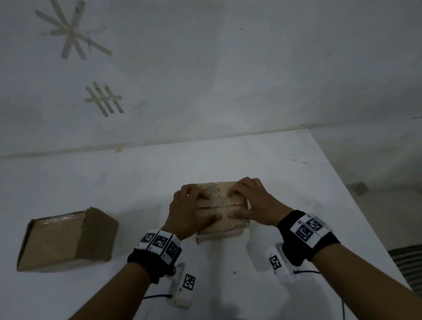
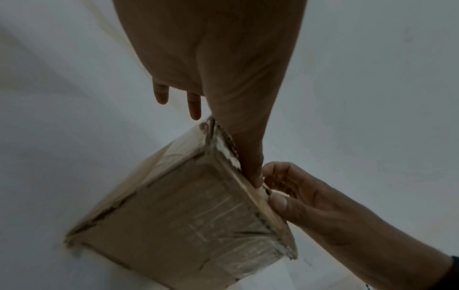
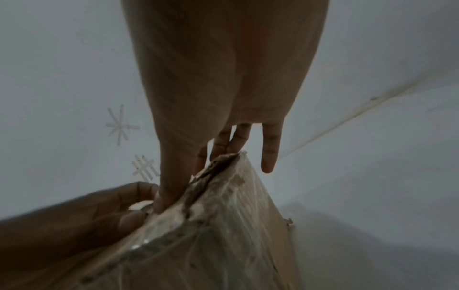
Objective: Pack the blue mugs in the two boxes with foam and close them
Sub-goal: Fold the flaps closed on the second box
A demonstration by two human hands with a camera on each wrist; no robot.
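On the white table (image 1: pixel 265 161), near its right side, a cardboard box (image 1: pixel 223 209) sits with its top flaps folded down and clear tape glinting across them. Both hands are laid on its lid. The left hand (image 1: pixel 188 210) covers the left part of the top, fingers bent over the far flap beside the tape strip and thumb stretched flat along the near flap. The right hand (image 1: pixel 254 202) mirrors it on the right, fingertips pressing by the centre seam, thumb lying on the near flap so that the two thumb tips almost meet. Neither hand closes around anything; they press the flaps down. From the left wrist view the box's (image 2: pixel 188 221) taped side wall shows, worn at the edges. A second cardboard box (image 1: pixel 67 241), also closed, lies well to the left, apart from the hands. Strips of tape (image 1: pixel 71 31) form marks on the far wall. No mugs show.
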